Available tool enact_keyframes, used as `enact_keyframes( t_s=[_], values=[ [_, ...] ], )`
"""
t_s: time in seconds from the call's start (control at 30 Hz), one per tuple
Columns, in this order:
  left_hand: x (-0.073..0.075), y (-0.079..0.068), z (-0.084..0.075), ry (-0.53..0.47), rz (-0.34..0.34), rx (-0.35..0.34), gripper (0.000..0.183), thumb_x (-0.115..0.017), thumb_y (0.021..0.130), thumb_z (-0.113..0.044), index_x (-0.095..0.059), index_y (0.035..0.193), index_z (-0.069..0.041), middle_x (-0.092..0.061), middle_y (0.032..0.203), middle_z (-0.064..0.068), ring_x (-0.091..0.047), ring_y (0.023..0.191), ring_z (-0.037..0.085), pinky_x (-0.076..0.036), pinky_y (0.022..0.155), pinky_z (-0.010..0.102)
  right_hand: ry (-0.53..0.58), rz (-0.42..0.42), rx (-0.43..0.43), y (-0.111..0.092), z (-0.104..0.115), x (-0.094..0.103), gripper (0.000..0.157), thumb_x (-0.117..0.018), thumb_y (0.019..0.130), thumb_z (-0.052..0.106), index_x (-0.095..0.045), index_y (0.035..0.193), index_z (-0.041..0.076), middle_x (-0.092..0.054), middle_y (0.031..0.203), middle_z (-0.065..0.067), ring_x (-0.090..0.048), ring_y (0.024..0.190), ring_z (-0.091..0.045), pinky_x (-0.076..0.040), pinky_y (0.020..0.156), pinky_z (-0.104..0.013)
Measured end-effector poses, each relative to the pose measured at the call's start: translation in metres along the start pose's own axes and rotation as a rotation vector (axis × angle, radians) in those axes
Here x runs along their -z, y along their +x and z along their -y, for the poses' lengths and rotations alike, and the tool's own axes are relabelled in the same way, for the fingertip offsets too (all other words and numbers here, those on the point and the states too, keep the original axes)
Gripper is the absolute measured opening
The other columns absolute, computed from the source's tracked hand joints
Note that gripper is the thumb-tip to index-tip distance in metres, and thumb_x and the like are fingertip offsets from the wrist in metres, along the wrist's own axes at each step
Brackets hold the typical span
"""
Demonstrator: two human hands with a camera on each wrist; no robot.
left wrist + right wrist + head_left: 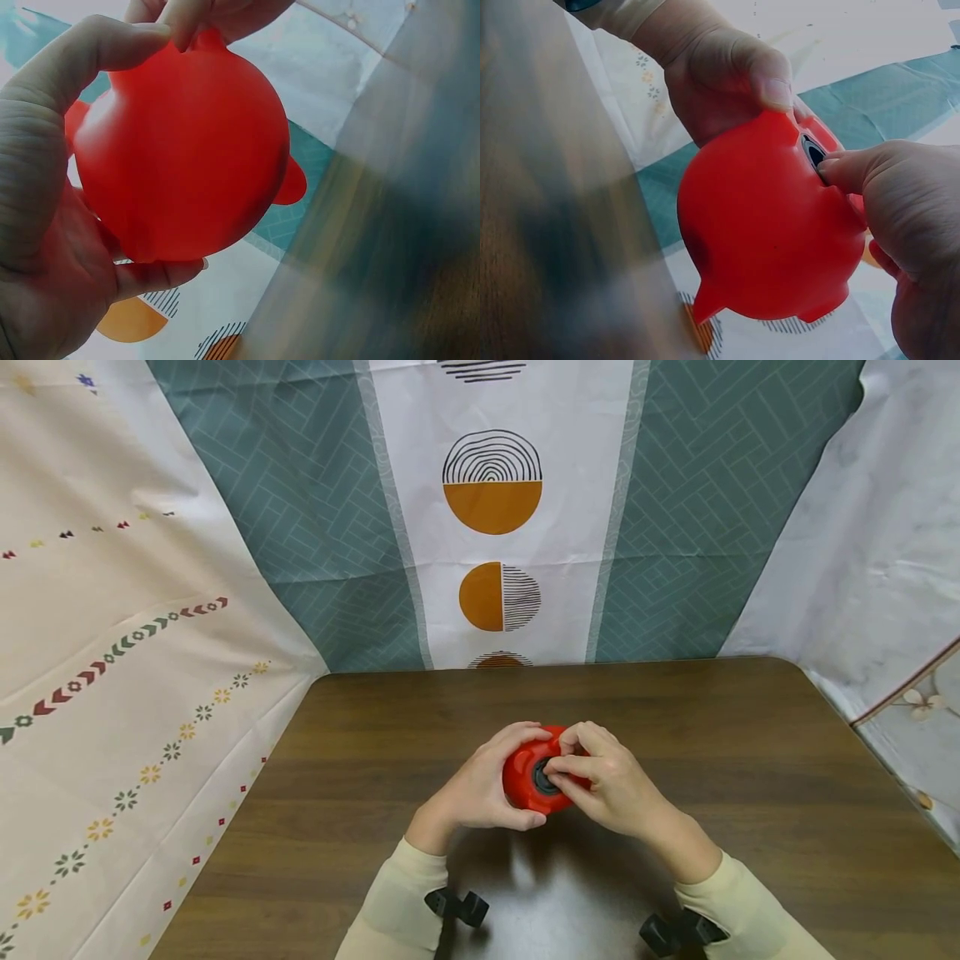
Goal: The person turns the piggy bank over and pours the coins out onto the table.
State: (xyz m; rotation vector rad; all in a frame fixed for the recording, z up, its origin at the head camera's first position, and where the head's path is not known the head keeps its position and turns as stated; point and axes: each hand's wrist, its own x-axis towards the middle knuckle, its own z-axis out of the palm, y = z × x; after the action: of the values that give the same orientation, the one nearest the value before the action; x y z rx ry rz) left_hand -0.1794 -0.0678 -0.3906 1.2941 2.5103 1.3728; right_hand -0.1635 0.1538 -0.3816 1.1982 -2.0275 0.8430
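A round red piggy bank (519, 781) with stubby feet is held up over the table, its belly turned up towards me. My left hand (480, 785) grips it from the left side, thumb on the near edge and fingers around the far edge. Set in the belly is a round black plug (539, 777) with a dark recess, seen side-on in the right wrist view. My right hand (615, 781) is at this plug, its thumb and forefinger pinching at the centre. In the left wrist view the smooth red body (187, 157) hides the plug.
A brown wood-grain table (360, 735) lies under the hands. Patterned cloth (487, 552) hangs behind it, with a cream cloth (150, 693) on the left and a white one (847, 552) on the right. Black straps (457, 906) sit on both sleeved wrists.
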Motion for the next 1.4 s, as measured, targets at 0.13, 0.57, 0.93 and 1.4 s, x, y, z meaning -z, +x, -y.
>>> enact_keyframes(
  t_s=[0.13, 0.57, 0.93, 1.4],
  values=[
    [0.000, 0.000, 0.000, 0.001, -0.006, -0.004, 0.081, -0.080, 0.067, -0.031, -0.041, 0.137, -0.030, -0.036, 0.144, -0.012, -0.039, 0.128, 0.009, -0.049, 0.092, 0.028, 0.007, -0.001, 0.010, 0.000, 0.000, 0.001, 0.010, -0.071, 0.087, 0.019, -0.076, 0.086, 0.010, -0.052, 0.092, -0.002, -0.049, 0.088, -0.018, -0.042, 0.077, -0.027],
    [-0.002, -0.001, 0.000, 0.005, -0.014, -0.015, 0.082, -0.081, 0.067, -0.030, -0.040, 0.138, -0.027, -0.036, 0.146, -0.007, -0.041, 0.127, 0.013, -0.050, 0.091, 0.029, -0.003, -0.019, 0.032, -0.001, -0.001, -0.001, 0.008, -0.070, 0.088, 0.019, -0.074, 0.084, 0.013, -0.054, 0.093, -0.002, -0.049, 0.087, -0.018, -0.042, 0.075, -0.029],
    [-0.002, 0.002, 0.000, 0.017, -0.071, -0.024, 0.081, -0.081, 0.068, -0.029, -0.040, 0.138, -0.030, -0.033, 0.147, -0.011, -0.038, 0.130, 0.010, -0.049, 0.094, 0.030, -0.020, -0.129, 0.007, 0.000, 0.001, -0.006, 0.021, -0.064, 0.092, 0.028, -0.075, 0.090, 0.011, -0.058, 0.090, -0.001, -0.051, 0.085, -0.018, -0.044, 0.074, -0.029],
    [-0.001, 0.002, -0.005, 0.063, -0.113, -0.021, 0.084, -0.082, 0.066, -0.028, -0.041, 0.139, -0.028, -0.032, 0.150, -0.007, -0.040, 0.128, 0.010, -0.050, 0.092, 0.030, -0.058, -0.181, -0.045, -0.001, 0.003, -0.010, 0.018, -0.069, 0.088, 0.025, -0.075, 0.082, 0.009, -0.055, 0.078, 0.002, -0.048, 0.075, -0.014, -0.039, 0.069, -0.020]
  ],
)
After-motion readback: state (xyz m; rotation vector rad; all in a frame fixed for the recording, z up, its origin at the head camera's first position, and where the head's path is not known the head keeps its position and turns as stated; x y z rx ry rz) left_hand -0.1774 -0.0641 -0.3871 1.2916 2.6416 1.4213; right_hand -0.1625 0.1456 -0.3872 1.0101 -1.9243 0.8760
